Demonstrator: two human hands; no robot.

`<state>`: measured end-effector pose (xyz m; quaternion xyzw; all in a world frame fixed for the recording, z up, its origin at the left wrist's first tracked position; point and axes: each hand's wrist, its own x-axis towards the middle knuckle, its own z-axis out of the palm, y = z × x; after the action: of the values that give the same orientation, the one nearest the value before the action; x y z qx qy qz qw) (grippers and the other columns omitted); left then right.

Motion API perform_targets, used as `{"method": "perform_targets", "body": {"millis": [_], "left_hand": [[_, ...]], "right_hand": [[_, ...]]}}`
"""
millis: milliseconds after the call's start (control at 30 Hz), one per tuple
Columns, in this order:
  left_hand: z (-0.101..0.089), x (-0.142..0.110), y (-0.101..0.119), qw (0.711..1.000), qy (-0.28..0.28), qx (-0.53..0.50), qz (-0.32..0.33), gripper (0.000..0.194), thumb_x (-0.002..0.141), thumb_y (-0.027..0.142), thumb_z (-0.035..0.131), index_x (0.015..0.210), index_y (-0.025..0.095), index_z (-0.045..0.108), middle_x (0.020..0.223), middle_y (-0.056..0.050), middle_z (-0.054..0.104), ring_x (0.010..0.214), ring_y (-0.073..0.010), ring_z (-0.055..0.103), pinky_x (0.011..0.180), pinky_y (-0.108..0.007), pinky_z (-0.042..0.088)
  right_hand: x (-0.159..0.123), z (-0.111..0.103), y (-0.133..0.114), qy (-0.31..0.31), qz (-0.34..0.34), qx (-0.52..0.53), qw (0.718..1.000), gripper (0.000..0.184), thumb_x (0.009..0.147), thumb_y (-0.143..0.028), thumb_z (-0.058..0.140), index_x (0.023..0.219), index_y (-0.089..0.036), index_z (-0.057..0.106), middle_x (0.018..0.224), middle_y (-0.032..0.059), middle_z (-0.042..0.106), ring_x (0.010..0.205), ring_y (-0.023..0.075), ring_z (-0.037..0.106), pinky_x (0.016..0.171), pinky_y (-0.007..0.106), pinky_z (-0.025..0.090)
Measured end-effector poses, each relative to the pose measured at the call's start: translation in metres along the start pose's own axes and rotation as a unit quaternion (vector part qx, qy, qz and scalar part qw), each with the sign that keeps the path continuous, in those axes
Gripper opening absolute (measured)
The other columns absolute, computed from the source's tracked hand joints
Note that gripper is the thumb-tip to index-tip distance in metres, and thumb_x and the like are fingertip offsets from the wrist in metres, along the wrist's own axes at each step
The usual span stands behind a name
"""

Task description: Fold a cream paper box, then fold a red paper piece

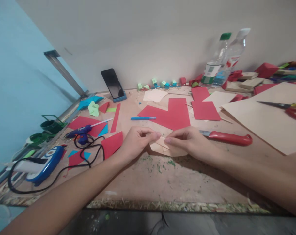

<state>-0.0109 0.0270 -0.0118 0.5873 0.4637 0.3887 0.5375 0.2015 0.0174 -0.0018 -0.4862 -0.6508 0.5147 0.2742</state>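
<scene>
Low over the middle of the table, both my hands pinch a small folded piece of cream paper [162, 147]. My left hand [138, 142] grips its left side between thumb and fingers. On the opposite side, the thumb and fingers of my right hand [190, 143] are closed on the same paper. My fingertips hide part of its folds. Just beyond my hands lie a blue pen [143, 118] and a large cut sheet of red paper [178, 114]. Beside my right hand is a red-handled knife [229, 137], its blade pointing at my fingers.
A blue glue gun [83, 132] with a black cord lies on the left, near a blue-and-white device [48, 164]. A phone [113, 84] leans on a stand. Two plastic bottles [212, 70] stand at the back right. Scissors [288, 106] rest on a large cream sheet [267, 120].
</scene>
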Motion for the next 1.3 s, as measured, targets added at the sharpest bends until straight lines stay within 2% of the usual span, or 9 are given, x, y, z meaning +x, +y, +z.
{"method": "perform_targets", "body": {"millis": [133, 300, 433, 567, 700, 800, 1100, 1300], "left_hand": [[-0.007, 0.005, -0.001, 0.999, 0.031, -0.030, 0.011, 0.028, 0.078, 0.041, 0.083, 0.067, 0.016, 0.078, 0.064, -0.004, 0.069, 0.058, -0.0140, 0.057, 0.056, -0.026, 0.044], [-0.014, 0.011, -0.002, 0.994, 0.075, -0.081, 0.003, 0.025, 0.075, 0.040, 0.086, 0.076, 0.016, 0.082, 0.075, -0.006, 0.076, 0.066, -0.0177, 0.065, 0.060, -0.028, 0.049], [-0.017, 0.014, -0.001, 0.990, 0.114, -0.081, 0.007, 0.027, 0.073, 0.042, 0.088, 0.070, 0.016, 0.079, 0.066, -0.003, 0.072, 0.059, -0.0147, 0.060, 0.056, -0.026, 0.046], [-0.020, 0.016, 0.000, 0.989, 0.142, -0.042, 0.021, 0.031, 0.073, 0.044, 0.089, 0.068, 0.016, 0.078, 0.063, -0.002, 0.070, 0.054, -0.0125, 0.056, 0.052, -0.024, 0.041], [-0.024, 0.018, -0.001, 0.986, 0.160, -0.051, 0.020, 0.035, 0.070, 0.046, 0.090, 0.067, 0.014, 0.076, 0.061, -0.002, 0.068, 0.051, -0.0115, 0.054, 0.050, -0.023, 0.039], [-0.028, 0.020, -0.002, 0.982, 0.181, -0.050, 0.027, 0.037, 0.070, 0.048, 0.090, 0.067, 0.014, 0.075, 0.057, -0.001, 0.063, 0.047, -0.0097, 0.049, 0.046, -0.022, 0.035], [-0.028, 0.021, -0.007, 0.981, 0.186, -0.046, 0.034, 0.036, 0.070, 0.047, 0.091, 0.073, 0.013, 0.079, 0.067, -0.004, 0.071, 0.056, -0.0123, 0.057, 0.051, -0.023, 0.042], [-0.023, 0.017, 0.000, 0.986, 0.159, -0.035, 0.028, 0.031, 0.071, 0.045, 0.089, 0.069, 0.015, 0.079, 0.063, -0.003, 0.070, 0.055, -0.0128, 0.055, 0.052, -0.024, 0.041]], "right_hand": [[0.000, -0.001, 0.002, -0.001, 0.012, 0.009, 1.000, 0.033, 0.086, -0.045, 0.070, 0.077, -0.015, 0.079, 0.070, 0.0029, 0.067, 0.065, 0.0163, 0.054, 0.062, 0.030, 0.039], [0.005, -0.004, 0.007, 0.015, 0.016, 0.020, 1.000, 0.034, 0.085, -0.047, 0.072, 0.077, -0.015, 0.080, 0.071, 0.0030, 0.069, 0.067, 0.0167, 0.056, 0.064, 0.030, 0.041], [0.008, -0.005, 0.010, 0.015, 0.029, 0.076, 0.997, 0.029, 0.081, -0.044, 0.076, 0.073, -0.016, 0.077, 0.069, 0.0026, 0.069, 0.066, 0.0168, 0.059, 0.067, 0.030, 0.047], [0.010, -0.005, 0.012, 0.019, 0.026, 0.078, 0.996, 0.027, 0.081, -0.042, 0.078, 0.071, -0.017, 0.077, 0.066, 0.0029, 0.070, 0.063, 0.0164, 0.062, 0.062, 0.029, 0.047], [0.010, -0.006, 0.011, 0.023, 0.046, 0.105, 0.993, 0.027, 0.079, -0.043, 0.081, 0.073, -0.017, 0.077, 0.071, 0.0076, 0.077, 0.069, 0.0209, 0.072, 0.067, 0.031, 0.054], [0.010, -0.007, 0.008, 0.032, 0.058, 0.114, 0.991, 0.028, 0.078, -0.044, 0.083, 0.071, -0.017, 0.077, 0.072, 0.0093, 0.079, 0.069, 0.0216, 0.073, 0.067, 0.032, 0.056], [0.010, -0.009, 0.000, 0.066, 0.057, 0.079, 0.993, 0.025, 0.075, -0.038, 0.083, 0.062, -0.018, 0.075, 0.068, 0.0077, 0.077, 0.059, 0.0176, 0.066, 0.061, 0.030, 0.054], [0.012, -0.011, 0.007, 0.045, 0.024, 0.069, 0.996, 0.020, 0.074, -0.036, 0.079, 0.064, -0.018, 0.073, 0.062, 0.0029, 0.071, 0.059, 0.0166, 0.061, 0.063, 0.030, 0.050]]}}
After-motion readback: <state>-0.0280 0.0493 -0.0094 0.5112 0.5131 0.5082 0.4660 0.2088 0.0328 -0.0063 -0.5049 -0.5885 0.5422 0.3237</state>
